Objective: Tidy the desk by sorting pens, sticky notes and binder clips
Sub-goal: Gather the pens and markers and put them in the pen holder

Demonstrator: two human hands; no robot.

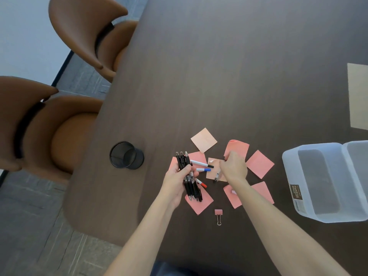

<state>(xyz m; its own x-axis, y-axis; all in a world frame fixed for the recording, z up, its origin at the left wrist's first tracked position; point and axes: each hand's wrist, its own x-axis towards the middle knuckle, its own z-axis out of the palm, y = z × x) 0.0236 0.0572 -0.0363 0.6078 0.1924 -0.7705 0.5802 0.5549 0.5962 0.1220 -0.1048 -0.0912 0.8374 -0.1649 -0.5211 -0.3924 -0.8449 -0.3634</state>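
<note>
My left hand (177, 183) is shut on a bundle of several black pens (188, 176), held above the dark desk. My right hand (234, 167) hovers over a peach sticky note (212, 172), fingers pinched on the top of a black pen (217, 176) that lies on it. Three white markers lie between the hands: a black-capped one (201, 163), a blue-capped one (203, 169) and a red-capped one (201, 183). Several pink sticky notes (259, 163) are scattered around. A pink binder clip (218, 216) lies close to me.
A black mesh pen cup (127, 155) stands empty on the left near the desk edge. A clear plastic bin (326, 182) sits at the right. A beige sheet (358, 96) lies far right. Two brown chairs (79, 36) stand left of the desk.
</note>
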